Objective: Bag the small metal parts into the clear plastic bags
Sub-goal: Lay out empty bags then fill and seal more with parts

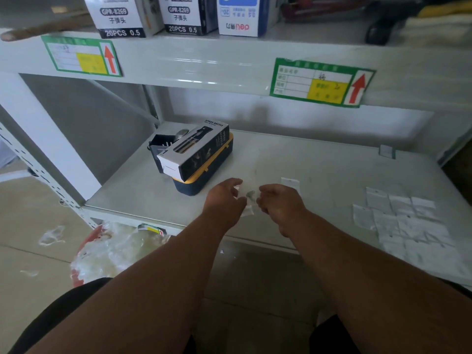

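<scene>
A person's left hand (226,200) and right hand (277,200) meet over the front-middle of a grey metal shelf (319,164), both gripping one small clear plastic bag (246,200) between them. The left hand's fingers curl onto the bag's left side and the right hand's fingers pinch its right side; a small dark metal part (250,194) shows through the plastic between the two hands. The bag hangs just above the shelf near its front edge; whether its bottom touches the surface cannot be told.

A spread of flat clear bags (401,221) lies overlapping toward the shelf's right front corner, well apart from the hands. One more single bag (290,182) lies just behind the right hand. Whether any of these hold parts is too blurred to tell.

Toward the left rear of the shelf, a white-and-black carton marked "SPRAY BOTTLE" (194,152) rests tilted on a blue box with a yellow lid (204,180), with a dark holder (161,144) just behind it.

On the upper shelf stand white boxes (120,19) printed "20PCS 0.5", and its front rail carries green-bordered labels (319,83) with red arrows. Below the left front corner, crumpled clear plastic (109,251) lies heaped on the floor.
</scene>
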